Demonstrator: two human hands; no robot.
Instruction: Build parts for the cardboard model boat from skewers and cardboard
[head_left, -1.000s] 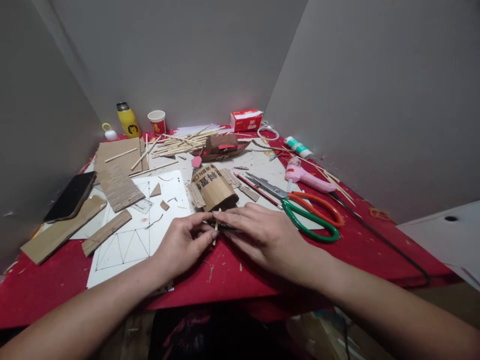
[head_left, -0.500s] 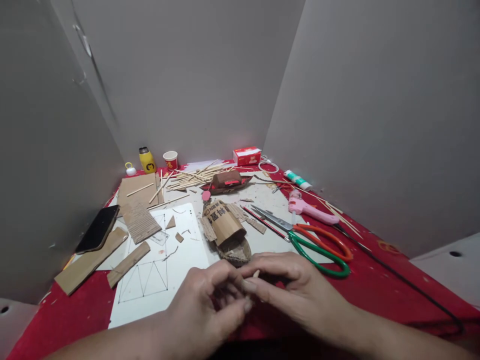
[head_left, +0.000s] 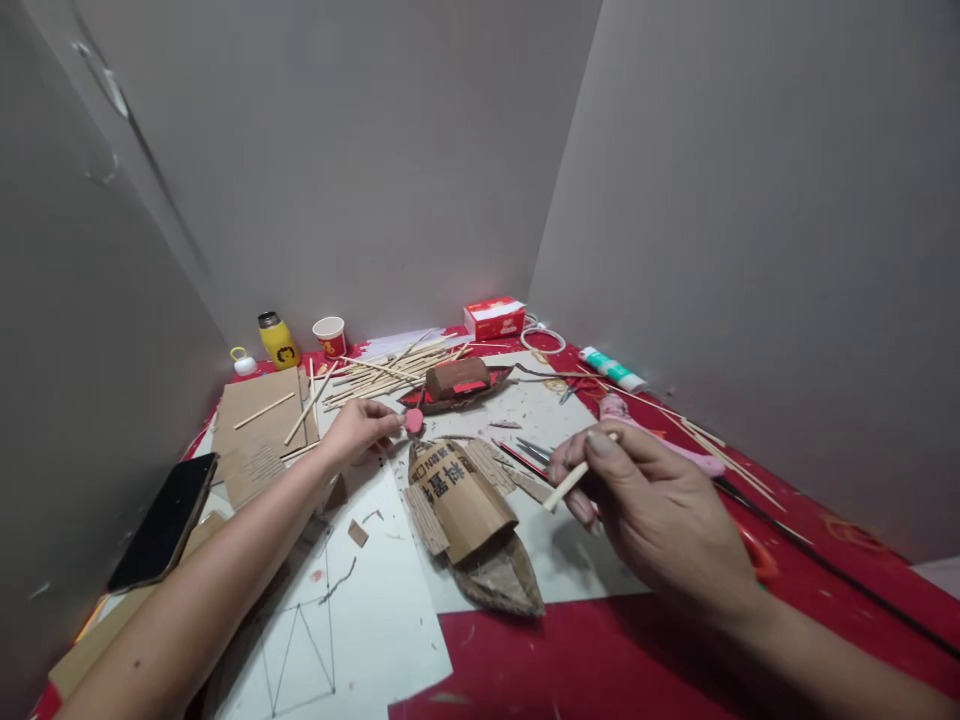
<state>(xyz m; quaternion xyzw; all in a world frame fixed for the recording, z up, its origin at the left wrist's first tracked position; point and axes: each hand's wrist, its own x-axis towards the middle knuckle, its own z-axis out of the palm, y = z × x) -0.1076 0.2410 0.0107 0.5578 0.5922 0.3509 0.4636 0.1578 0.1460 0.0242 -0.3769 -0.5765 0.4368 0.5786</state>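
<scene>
My left hand [head_left: 369, 428] reaches far out, with its fingertips closed at the left edge of a small flat pink disc [head_left: 413, 421]. My right hand [head_left: 645, 500] pinches a short pale wooden stick [head_left: 564, 488] between thumb and fingers above the table. Between the hands lies a cardboard boat [head_left: 469, 515] with a curved roof bearing black print and a pointed hull end towards me. Just behind the disc sits a brown boat model [head_left: 459, 384] with red parts. My right hand partly covers the scissors [head_left: 534, 452] and a pink glue gun [head_left: 694, 457].
Several wooden sticks [head_left: 386, 372] lie loosely piled at the back. Cardboard pieces [head_left: 259, 410] and a black phone [head_left: 163, 522] are on the left, near a drawing sheet [head_left: 375, 620]. A yellow bottle [head_left: 278, 342], paper cup [head_left: 330, 338] and red tissue pack [head_left: 495, 318] stand along the wall.
My hands have parted. The left has moved forward to the pink disc, while the right has moved right and up with the stick. The view has shifted, and the cardboard boat shows more fully.
</scene>
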